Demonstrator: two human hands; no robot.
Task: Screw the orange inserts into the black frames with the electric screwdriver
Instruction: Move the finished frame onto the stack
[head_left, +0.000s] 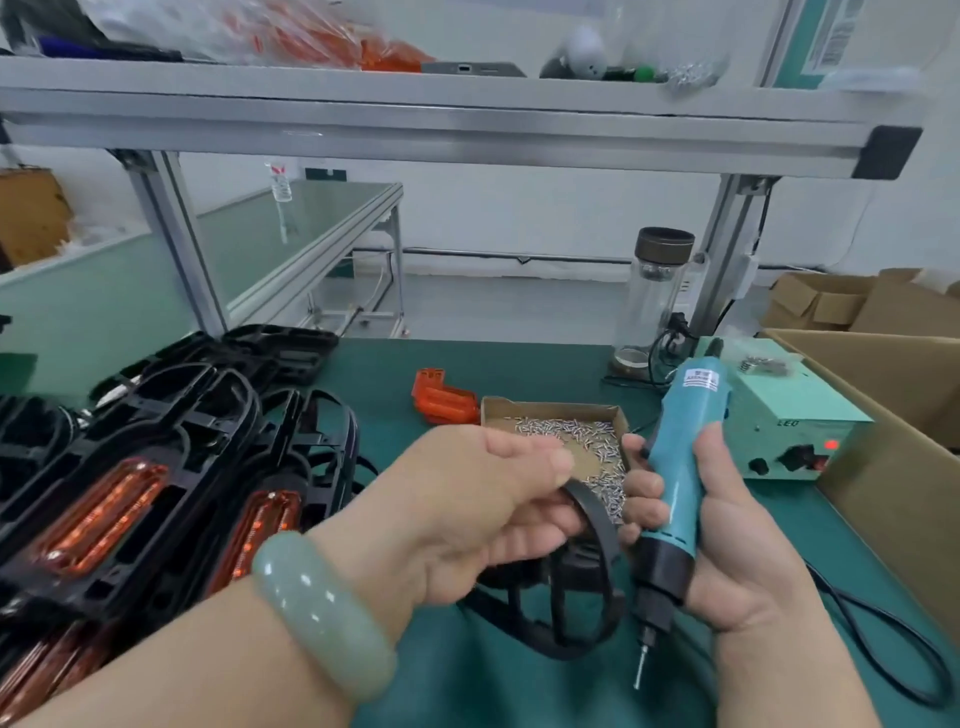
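While the right hand (727, 545) grips the smooth teal screwdriver (680, 457) nearly upright, bit pointing down at the green mat (519, 691), the left hand (467, 509) clutches a curved black plastic frame (597, 519) beside it.

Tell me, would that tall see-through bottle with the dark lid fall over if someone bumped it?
Probably, yes: the bottle stands tall on a narrow base, so a bump could tip it. It looks like glass, so it might break. Being round, it would likely roll.

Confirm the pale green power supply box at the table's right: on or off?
On, it seems: a red lamp glows on the front panel of the power supply box.
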